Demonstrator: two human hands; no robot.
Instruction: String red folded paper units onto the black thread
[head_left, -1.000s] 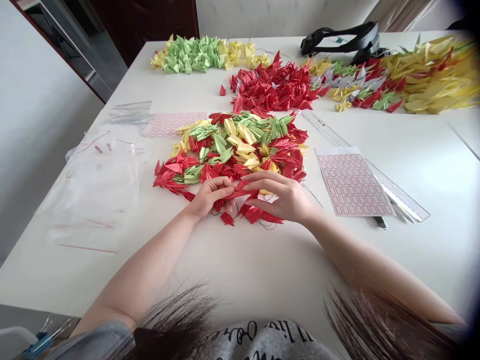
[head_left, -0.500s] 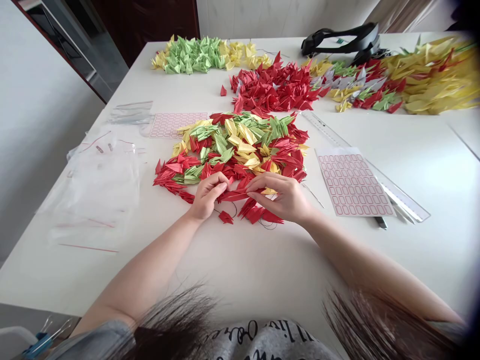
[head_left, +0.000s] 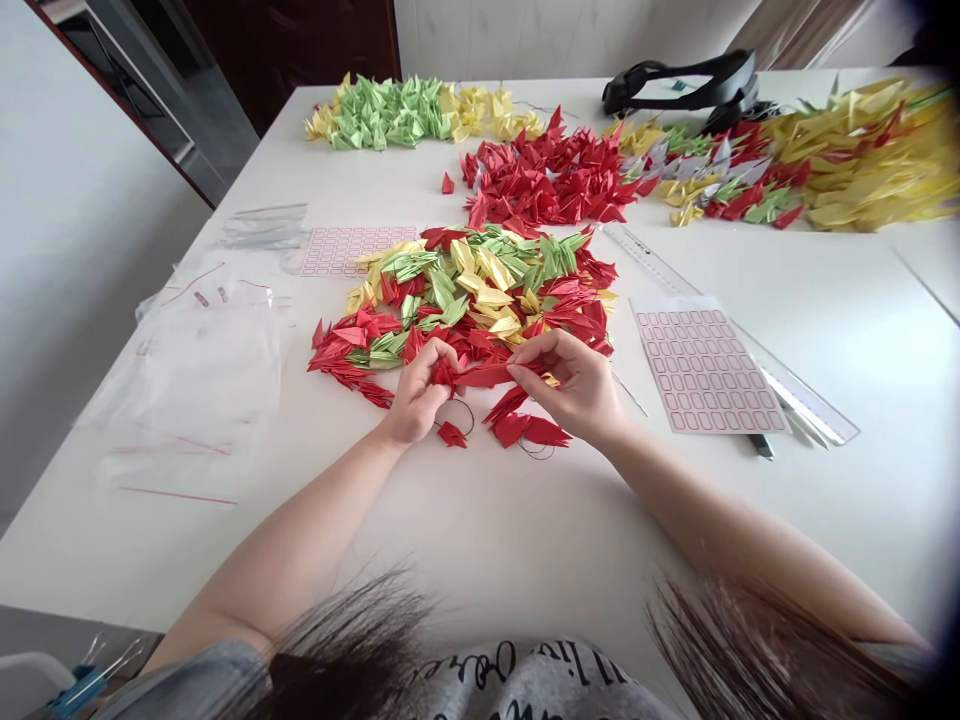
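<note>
My left hand (head_left: 415, 398) is closed around a bunch of red folded paper pieces that look like origami cranes. Between my two hands stretches a red folded paper crane (head_left: 481, 375), its far end pinched by the thumb and fingers of my right hand (head_left: 571, 385). Just behind lies a pile of strung red, green and yellow paper cranes (head_left: 487, 280). Closer to me, a single red crane (head_left: 452, 434) rests on the table beside a loop of dark thread (head_left: 471, 412). More red cranes (head_left: 529, 430) lie below my right hand.
Clear plastic bags (head_left: 202, 360) lie at left. A sheet of red-bordered labels (head_left: 709, 365) partly covers a ruler (head_left: 814, 395) at right; another label sheet (head_left: 356, 250) is behind the bags. Farther back are a red crane pile (head_left: 551, 175), green cranes (head_left: 386, 112) and a black headset (head_left: 682, 85).
My right hand has shifted slightly right and up, spreading the hands apart. More of the red paper bunch now shows in my left hand.
</note>
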